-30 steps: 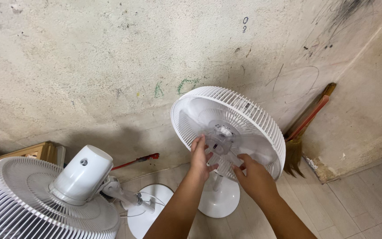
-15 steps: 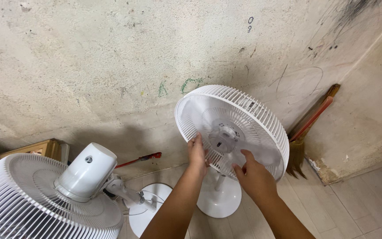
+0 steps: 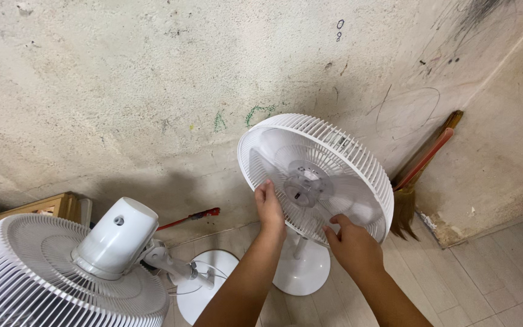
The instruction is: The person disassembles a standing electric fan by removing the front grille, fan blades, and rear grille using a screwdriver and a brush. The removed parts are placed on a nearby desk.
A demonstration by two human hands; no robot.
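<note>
White fans, stained wall
Your fan (image 3: 334, 157) is white with a ribbed grille; the wall (image 3: 122, 79) is beige, scribbled green and black.

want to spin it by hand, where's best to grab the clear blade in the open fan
Grip the blade by a paddle's outer edge, coming from the open front. No front grille is on, the back cage blocks the rear, and the centre hub looks too smooth to pinch. The left hand and right hand are already at that front.

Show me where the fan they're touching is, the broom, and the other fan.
Upright fan (image 3: 358, 157), head view, on its white rear grille.
Broom (image 3: 404, 212), head view, on its bristles.
Tilted fan (image 3: 116, 237), head view, on its motor housing.
</note>
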